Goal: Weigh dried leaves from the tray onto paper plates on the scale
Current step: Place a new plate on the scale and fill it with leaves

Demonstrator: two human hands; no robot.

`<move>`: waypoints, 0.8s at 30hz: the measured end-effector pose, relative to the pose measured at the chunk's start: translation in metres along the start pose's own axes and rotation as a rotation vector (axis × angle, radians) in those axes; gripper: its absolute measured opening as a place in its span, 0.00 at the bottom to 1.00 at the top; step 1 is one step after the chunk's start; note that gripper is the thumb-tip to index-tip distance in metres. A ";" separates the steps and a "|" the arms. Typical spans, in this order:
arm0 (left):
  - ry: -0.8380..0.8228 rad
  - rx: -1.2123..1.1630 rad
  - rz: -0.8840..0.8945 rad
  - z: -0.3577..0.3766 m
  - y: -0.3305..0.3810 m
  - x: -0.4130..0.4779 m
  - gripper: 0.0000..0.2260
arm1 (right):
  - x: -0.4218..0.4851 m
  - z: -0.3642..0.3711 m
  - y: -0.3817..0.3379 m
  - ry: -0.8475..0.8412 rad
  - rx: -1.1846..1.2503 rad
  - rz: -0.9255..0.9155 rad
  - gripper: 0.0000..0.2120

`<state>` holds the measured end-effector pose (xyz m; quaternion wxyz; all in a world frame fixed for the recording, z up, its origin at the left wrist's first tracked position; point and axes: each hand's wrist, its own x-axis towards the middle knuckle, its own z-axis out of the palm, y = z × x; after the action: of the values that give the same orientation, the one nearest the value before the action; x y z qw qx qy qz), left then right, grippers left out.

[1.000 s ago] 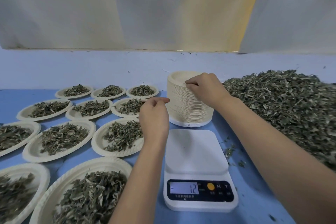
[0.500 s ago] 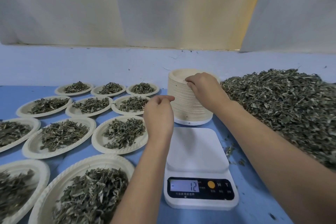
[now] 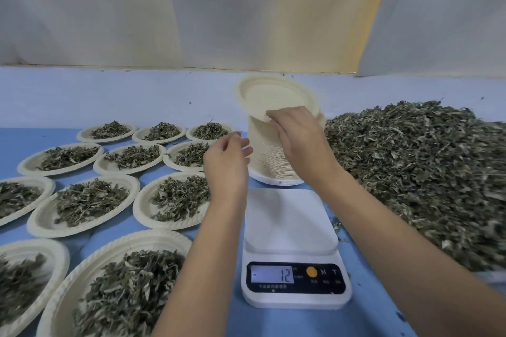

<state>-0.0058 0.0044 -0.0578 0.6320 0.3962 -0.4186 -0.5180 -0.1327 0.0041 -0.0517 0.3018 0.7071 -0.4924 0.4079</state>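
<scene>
My right hand [image 3: 298,139] pinches the near rim of one cream paper plate [image 3: 273,96], which is tilted up off the tall stack of plates [image 3: 267,157] behind the scale. My left hand [image 3: 226,163] hovers just left of the stack with loosely curled fingers and holds nothing. The white digital scale [image 3: 291,220] sits in front of the stack with a bare platform, and its display reads -12. A big heap of dried leaves [image 3: 419,172] fills the right side.
Several paper plates with portions of dried leaves [image 3: 87,201] cover the blue table to the left, from the back row [image 3: 106,131] to the near edge [image 3: 117,290]. A pale wall and hanging white sheets close off the back.
My right hand has lifted the top plate off the stack and tipped it up. My left hand has stayed beside the stack, its fingers slightly spread.
</scene>
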 end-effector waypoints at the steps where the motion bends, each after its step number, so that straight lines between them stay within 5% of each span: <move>1: 0.005 -0.050 -0.015 -0.001 0.003 0.001 0.09 | -0.005 -0.004 -0.006 0.003 0.009 -0.046 0.10; 9: 0.071 0.023 0.000 -0.027 0.015 0.003 0.10 | -0.034 -0.025 -0.034 -0.116 -0.021 -0.227 0.10; 14: -0.031 0.203 -0.041 -0.040 0.012 -0.004 0.05 | -0.032 -0.050 -0.031 -0.170 0.311 0.413 0.23; 17: -0.163 0.245 -0.065 -0.047 0.011 -0.009 0.20 | -0.036 -0.060 -0.019 -0.145 0.322 0.636 0.22; 21: -0.200 0.345 -0.043 -0.048 0.011 -0.017 0.08 | -0.052 -0.066 -0.013 -0.134 0.479 0.871 0.16; 24: -0.127 0.463 -0.018 -0.049 0.002 -0.013 0.15 | -0.062 -0.062 -0.009 -0.203 0.591 1.026 0.15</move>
<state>0.0396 0.0212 -0.0738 0.4919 0.5009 -0.5616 -0.4380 -0.1531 0.0860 -0.0765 -0.1917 0.4685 -0.6631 0.5514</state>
